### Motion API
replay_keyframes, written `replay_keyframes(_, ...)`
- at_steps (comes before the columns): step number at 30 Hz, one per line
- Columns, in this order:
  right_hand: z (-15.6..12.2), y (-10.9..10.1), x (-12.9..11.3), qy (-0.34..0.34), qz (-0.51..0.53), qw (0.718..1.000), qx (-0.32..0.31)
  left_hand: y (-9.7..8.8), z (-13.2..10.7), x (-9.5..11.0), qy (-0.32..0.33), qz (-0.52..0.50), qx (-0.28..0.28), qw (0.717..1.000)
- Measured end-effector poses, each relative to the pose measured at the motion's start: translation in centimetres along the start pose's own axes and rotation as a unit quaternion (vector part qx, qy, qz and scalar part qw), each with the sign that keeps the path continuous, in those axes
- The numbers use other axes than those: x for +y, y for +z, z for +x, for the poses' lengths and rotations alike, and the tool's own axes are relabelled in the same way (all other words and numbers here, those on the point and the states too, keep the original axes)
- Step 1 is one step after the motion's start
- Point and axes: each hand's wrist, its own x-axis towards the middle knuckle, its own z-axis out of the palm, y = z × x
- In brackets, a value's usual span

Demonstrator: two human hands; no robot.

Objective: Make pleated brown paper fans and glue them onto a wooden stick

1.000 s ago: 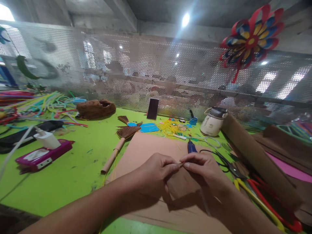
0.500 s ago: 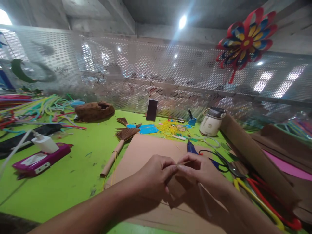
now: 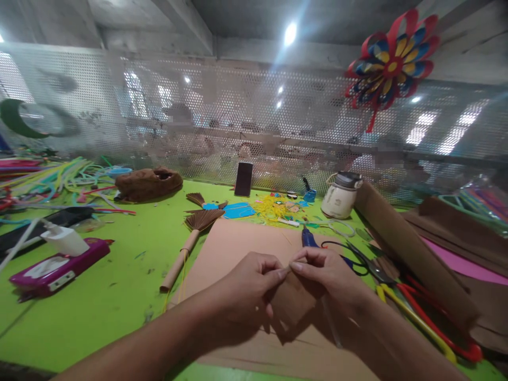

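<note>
Near the bottom middle of the frame, two bare hands meet over a flat, smooth sheet of tan paper (image 3: 234, 246). The left hand (image 3: 257, 278) and the right hand (image 3: 327, 275) pinch a small, thin brown piece (image 3: 289, 269), with thumbs and pointing fingers pressed close on it. The fingers hide most of the piece, so I cannot tell its full shape. Under the sheet is a bright green table (image 3: 123, 275) with little dark marks. Just past the right hand lies a blue glue gun (image 3: 308, 237). Toward the lower right are scissors (image 3: 380, 272) with dark metal blades and long red and yellow handles. Beside the sheet's left edge, a round brown paper tube (image 3: 180, 264) ends in a brown fan (image 3: 203, 220) full of thin folds. Flat blue paper pieces (image 3: 239, 210) and a messy heap of curly yellow strips (image 3: 273, 209) lie in the middle. At the left side, a shiny purple power strip (image 3: 59, 267) has a boxy white plug (image 3: 65, 241) in it, and farther back sits a soft, fuzzy brown pouch (image 3: 148, 184). High in the upper right, a big flower (image 3: 392, 66) has looped red, blue and yellow petals.
</note>
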Motion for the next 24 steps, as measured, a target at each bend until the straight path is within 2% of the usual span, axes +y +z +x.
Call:
replay_keyframes(7,0.0,0.2,-0.4,0.002,-0.046,0.999,0.009,0.5,-0.6,-0.5,0.056,0.005,0.061,0.997)
replay_keyframes(17,-0.3,0.9,-0.1,-0.009,-0.036,0.999,0.034,0.6,0.1,0.0,0.069,0.029,0.048,0.996)
replay_keyframes(22,0.0,0.5,0.6,-0.002,-0.026,0.999,0.037,0.6,-0.6,1.1,0.07,0.127,0.067,0.987)
replay_keyframes(24,0.0,0.5,0.5,-0.002,-0.027,0.999,0.035,0.7,-0.9,1.4,0.081,0.133,0.076,0.985)
